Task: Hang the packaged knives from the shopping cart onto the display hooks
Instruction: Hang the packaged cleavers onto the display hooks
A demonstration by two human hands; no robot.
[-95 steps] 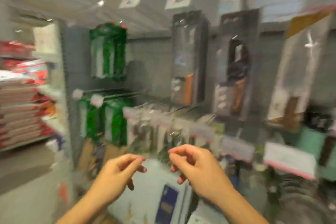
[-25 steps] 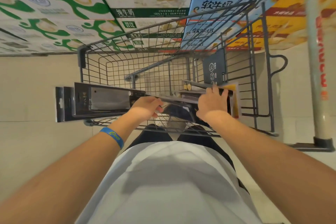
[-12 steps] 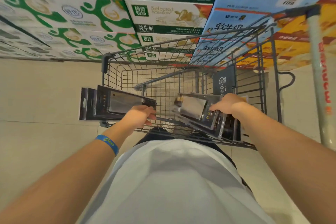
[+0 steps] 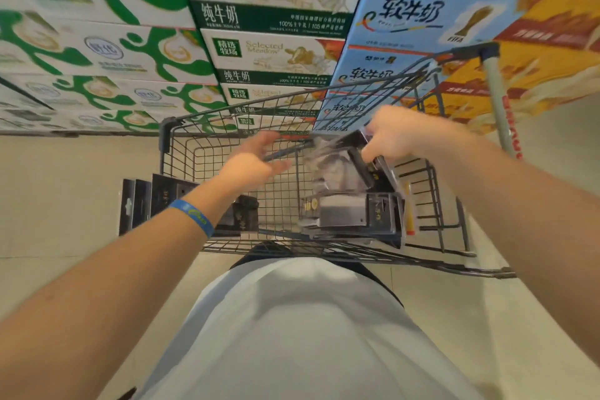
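I look down into a grey wire shopping cart (image 4: 233,140). My right hand (image 4: 399,136) grips a black packaged knife (image 4: 344,166) and holds it, blurred, tilted above the cart's right side. My left hand (image 4: 256,162) is open above the cart's middle, fingers spread toward that package, not touching it. Another packaged knife (image 4: 354,214) lies on a stack in the cart's near right corner. A long black knife package (image 4: 152,201) lies across the cart's near left rim, sticking out to the left under my left forearm.
Stacked milk cartons (image 4: 259,52) in green, white and blue stand beyond the cart. The cart's handle bar (image 4: 500,107) rises at the right. Beige floor tiles (image 4: 65,191) lie on both sides. No display hooks are in view.
My left hand has let go of the long package, which now rests on the cart's left rim, and has opened. My right hand has lifted its package higher out of the cart.
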